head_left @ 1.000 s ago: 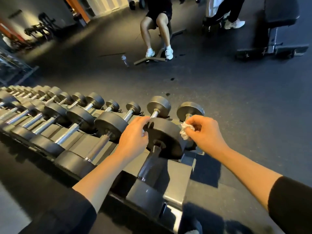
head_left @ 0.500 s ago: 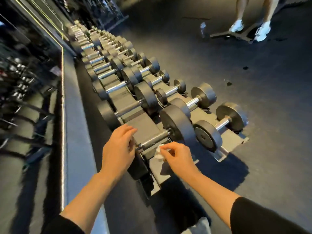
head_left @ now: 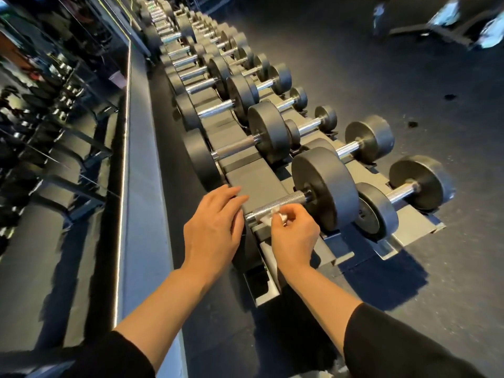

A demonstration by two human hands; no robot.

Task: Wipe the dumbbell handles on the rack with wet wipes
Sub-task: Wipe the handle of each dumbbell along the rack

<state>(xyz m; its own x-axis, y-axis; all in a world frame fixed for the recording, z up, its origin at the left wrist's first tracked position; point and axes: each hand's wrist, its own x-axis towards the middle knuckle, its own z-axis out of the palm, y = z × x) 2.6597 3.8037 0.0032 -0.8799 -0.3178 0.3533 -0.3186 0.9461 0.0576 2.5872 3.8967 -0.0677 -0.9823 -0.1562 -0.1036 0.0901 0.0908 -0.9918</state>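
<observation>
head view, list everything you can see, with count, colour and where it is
dumbbells: too many to count, black heads with silver handles, in two rows on the rack, running away to the top of the frame
nearest handle: one, silver, knurled, at the rack's near end
rack: one, dark grey, runs from the centre to the top
wet wipe: one, white, against the nearest handle
mirror wall: one, dark, left side
floor: dark grey, right side
bottle: one, blurred, on the floor, top right
left hand: fingers straight, resting on the nearest dumbbell's near end
right hand: pinches the wipe at the handle
</observation>
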